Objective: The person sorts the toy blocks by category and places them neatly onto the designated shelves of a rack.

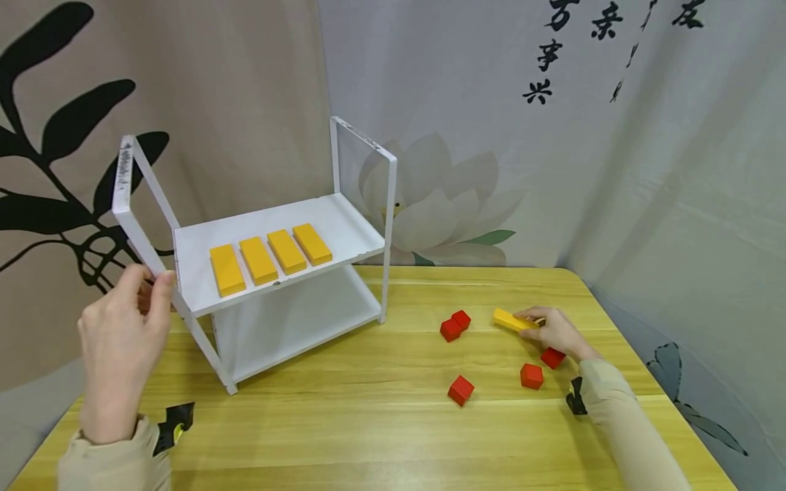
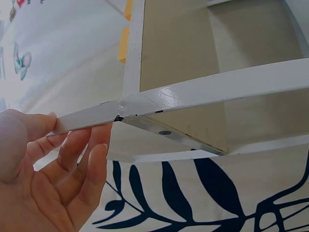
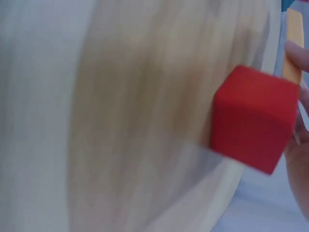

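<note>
A white two-tier shelf rack (image 1: 346, 218) stands on the left of the table. My left hand (image 1: 125, 334) pinches its front left post between thumb and fingers; the left wrist view shows the thumb and fingertips on the white bar (image 2: 87, 118). Four yellow blocks, counted as several (image 1: 260, 260), lie in a row on the upper tier. At the right of the table, my right hand (image 1: 557, 333) grips another yellow block (image 1: 508, 319) near one end. A red cube (image 1: 552, 358) sits just under that wrist and looms large in the right wrist view (image 3: 256, 118).
Two red cubes (image 1: 451, 330) sit together left of the right hand. Another red cube (image 1: 460, 390) lies nearer the front, and one more red cube (image 1: 531, 376) stands close to the right forearm. A printed curtain (image 1: 467, 68) hangs behind the wooden table (image 1: 344, 436).
</note>
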Tool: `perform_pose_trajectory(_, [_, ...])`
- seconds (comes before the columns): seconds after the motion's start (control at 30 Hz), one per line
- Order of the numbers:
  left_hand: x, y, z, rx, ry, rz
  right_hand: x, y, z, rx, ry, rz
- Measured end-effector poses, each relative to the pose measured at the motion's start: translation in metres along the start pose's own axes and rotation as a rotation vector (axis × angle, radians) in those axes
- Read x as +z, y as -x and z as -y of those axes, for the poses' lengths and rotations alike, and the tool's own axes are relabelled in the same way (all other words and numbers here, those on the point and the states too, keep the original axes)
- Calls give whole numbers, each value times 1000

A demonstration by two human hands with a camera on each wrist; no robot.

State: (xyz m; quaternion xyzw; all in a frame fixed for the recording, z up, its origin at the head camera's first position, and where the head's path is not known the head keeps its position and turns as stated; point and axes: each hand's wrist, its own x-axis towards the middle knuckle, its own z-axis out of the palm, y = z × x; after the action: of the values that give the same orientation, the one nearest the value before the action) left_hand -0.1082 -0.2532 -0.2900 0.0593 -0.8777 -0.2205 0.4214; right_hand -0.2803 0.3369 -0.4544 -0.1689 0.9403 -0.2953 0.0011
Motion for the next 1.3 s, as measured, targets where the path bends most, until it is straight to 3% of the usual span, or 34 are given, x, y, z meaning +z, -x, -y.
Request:
perform_pose_trajectory(0.3, [-1,0,-1,-3,-3,5,3,-9,28,-124,43,-137])
perform_pose_trajectory(0.83, [-2,0,0,-8,-8,16,5,-27,102,-390,19,-356])
perform_pose_trajectory(1.3, [-2,0,-1,-5,-11,15,6,-35,156,-645,-69,-459])
